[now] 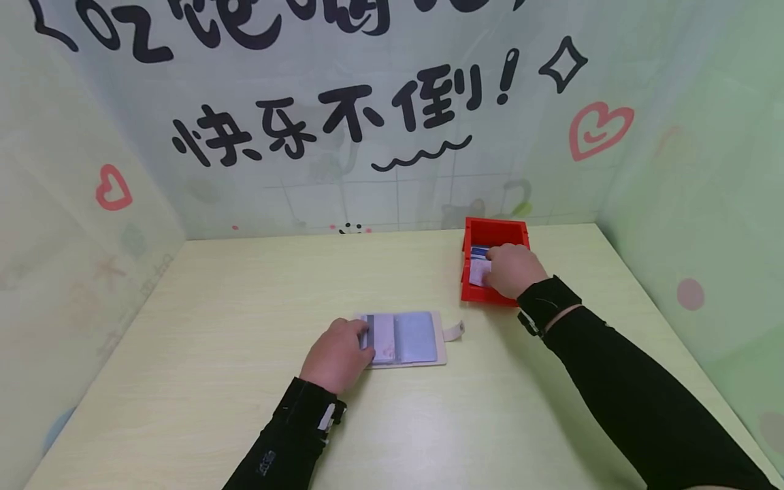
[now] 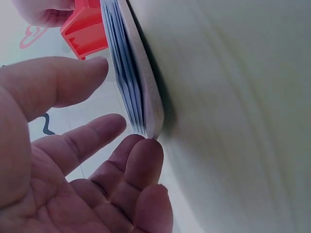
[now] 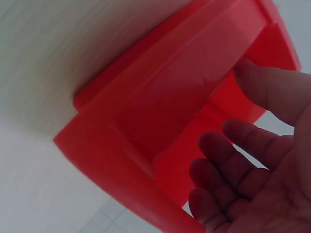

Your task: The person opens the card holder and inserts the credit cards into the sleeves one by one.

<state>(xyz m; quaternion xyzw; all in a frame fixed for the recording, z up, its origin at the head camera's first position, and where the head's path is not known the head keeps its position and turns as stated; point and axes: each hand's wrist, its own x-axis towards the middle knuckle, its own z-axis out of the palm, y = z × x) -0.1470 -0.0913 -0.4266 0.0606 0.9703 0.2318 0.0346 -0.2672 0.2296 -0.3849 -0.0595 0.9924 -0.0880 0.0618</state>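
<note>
On the pale wooden tabletop (image 1: 245,381), the left hand (image 1: 335,355) rests with relaxed fingers on the left edge of the open pale card holder with clear sleeves (image 1: 405,338). To its upper right the right hand (image 1: 511,270) reaches into the small red plastic bin (image 1: 495,231) (cards inside), fingers loosely curled; whether it grips a card I cannot tell.
</note>
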